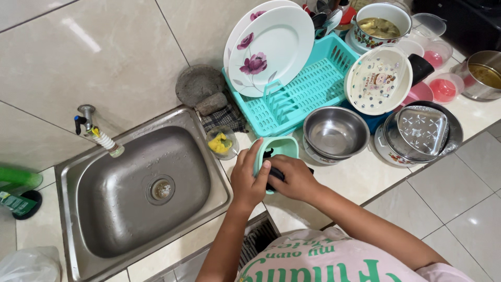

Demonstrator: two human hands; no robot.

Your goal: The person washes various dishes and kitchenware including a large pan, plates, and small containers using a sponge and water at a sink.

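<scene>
My left hand [248, 176] grips the side of a small mint-green container [282, 147] held over the counter just right of the sink. My right hand [295, 177] is closed on a black object [273, 177] pressed against the container's lower part; what the black object is cannot be told. Both hands meet at the container, in front of a steel bowl [336, 131].
A steel sink [130, 193] with a tap [94, 130] lies to the left. A small glass with yellow sponge [221, 142] stands beside it. A turquoise dish rack [297, 94] holds flowered plates [271, 47]. Bowls, pots and lids crowd the counter at right. A green bottle [18, 180] is at far left.
</scene>
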